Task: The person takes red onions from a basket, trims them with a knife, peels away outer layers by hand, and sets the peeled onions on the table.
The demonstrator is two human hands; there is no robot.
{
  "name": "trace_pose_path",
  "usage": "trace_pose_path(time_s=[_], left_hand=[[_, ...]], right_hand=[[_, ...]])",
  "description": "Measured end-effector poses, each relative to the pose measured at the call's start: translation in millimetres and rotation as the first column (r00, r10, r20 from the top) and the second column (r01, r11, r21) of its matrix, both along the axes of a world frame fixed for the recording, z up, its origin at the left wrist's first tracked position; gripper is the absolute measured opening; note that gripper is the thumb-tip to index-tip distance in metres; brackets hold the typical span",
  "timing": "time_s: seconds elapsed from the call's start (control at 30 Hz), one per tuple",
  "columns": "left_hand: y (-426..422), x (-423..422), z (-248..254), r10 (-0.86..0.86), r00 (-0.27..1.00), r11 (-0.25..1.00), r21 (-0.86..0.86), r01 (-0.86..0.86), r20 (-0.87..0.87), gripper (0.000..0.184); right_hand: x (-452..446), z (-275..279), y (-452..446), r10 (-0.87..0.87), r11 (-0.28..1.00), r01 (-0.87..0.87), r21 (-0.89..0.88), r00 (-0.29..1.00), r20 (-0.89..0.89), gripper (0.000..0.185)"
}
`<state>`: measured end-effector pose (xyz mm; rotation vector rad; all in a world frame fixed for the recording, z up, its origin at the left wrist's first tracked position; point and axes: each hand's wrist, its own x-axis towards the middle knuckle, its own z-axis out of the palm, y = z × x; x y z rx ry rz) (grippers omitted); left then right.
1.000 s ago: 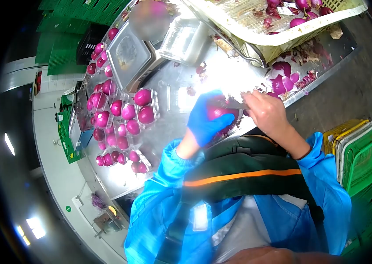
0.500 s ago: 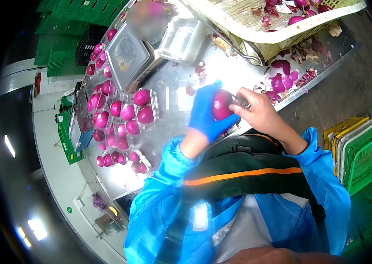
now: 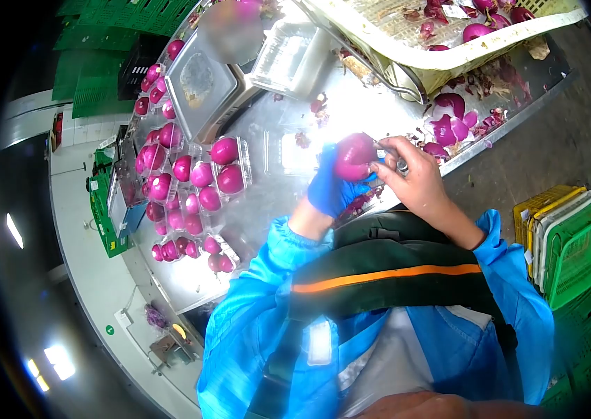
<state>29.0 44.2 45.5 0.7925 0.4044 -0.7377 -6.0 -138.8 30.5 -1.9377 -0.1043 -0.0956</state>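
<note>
My left hand [image 3: 328,185], in a blue glove, is wrapped round a large red onion [image 3: 355,157] above the steel table. Bare and close against the onion's right side, my right hand [image 3: 410,174] is closed on a small metal knife [image 3: 401,166]. Most of the knife is hidden by the fingers, and its thumb side meets the onion skin. An open clear plastic tray [image 3: 285,152] lies just left of the gloved hand. Purple peelings [image 3: 445,129] are scattered to the right of my hands.
Clear punnets of red onions [image 3: 229,178] cover the table's left part. A weighing scale [image 3: 204,87] and stacked plastic trays [image 3: 292,59] stand behind. A cream crate [image 3: 442,63] with onions sits at the back right. Stacked baskets [image 3: 578,244] stand on the floor at right.
The onion has turned in my gloved hand, which has rotated and now sits more below and behind it. My right hand has shifted slightly, its fingers still at the onion's right side.
</note>
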Motion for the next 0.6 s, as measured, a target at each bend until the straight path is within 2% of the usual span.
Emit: trace_pose_path(time_s=[0.07, 0.17, 0.23, 0.37, 0.43, 0.47, 0.53, 0.57, 0.6], left_hand=[[5.0, 2.3, -13.5, -0.059, 0.996, 0.998, -0.005, 0.059, 0.068, 0.059], [2.7, 2.9, -5.2, -0.126, 0.977, 0.988, 0.106, 0.109, 0.172, 0.049], [3.0, 1.3, -9.0, -0.099, 0.977, 0.983, 0.169, 0.066, 0.191, 0.046], [3.1, -2.3, 4.5, -0.139, 0.959, 0.936, 0.351, 0.044, 0.249, 0.046], [3.8, -3.2, -0.8, -0.069, 0.97, 0.976, 0.215, 0.017, 0.234, 0.044], [4.1, -3.5, -2.5, -0.035, 0.974, 0.989, 0.145, 0.002, 0.223, 0.043], [-0.5, -2.1, 14.1, 0.019, 0.998, 0.997, -0.076, -0.015, 0.056, 0.04], [-1.5, -0.9, 20.1, 0.031, 0.999, 0.982, -0.185, -0.036, -0.031, 0.039], [0.7, 0.2, 17.5, -0.024, 0.998, 0.999, -0.044, 0.026, 0.054, 0.037]], right_hand=[[1.9, 5.9, 0.4, 0.011, 0.999, -0.008, -0.032, 0.997, 0.073, 0.035], [5.0, 11.8, 1.0, 0.021, 0.996, -0.007, -0.086, 0.985, 0.17, 0.033], [7.0, 12.3, 3.8, 0.0, 0.987, 0.045, -0.152, 0.959, 0.283, 0.031], [6.9, 13.9, 3.6, 0.019, 0.951, 0.08, -0.299, 0.949, 0.315, 0.027], [9.4, 5.7, 4.0, -0.02, 0.935, 0.135, -0.328, 0.943, 0.333, 0.025], [11.6, 0.3, 1.3, -0.075, 0.924, 0.172, -0.342, 0.957, 0.279, 0.025], [14.0, -14.1, -9.2, -0.183, 0.896, 0.237, -0.376, 0.968, 0.174, 0.024], [10.9, -22.4, -12.9, -0.181, 0.879, 0.222, -0.422, 0.974, 0.136, 0.022], [8.3, -24.4, -13.7, -0.183, 0.893, 0.217, -0.393, 0.975, 0.123, 0.022]])
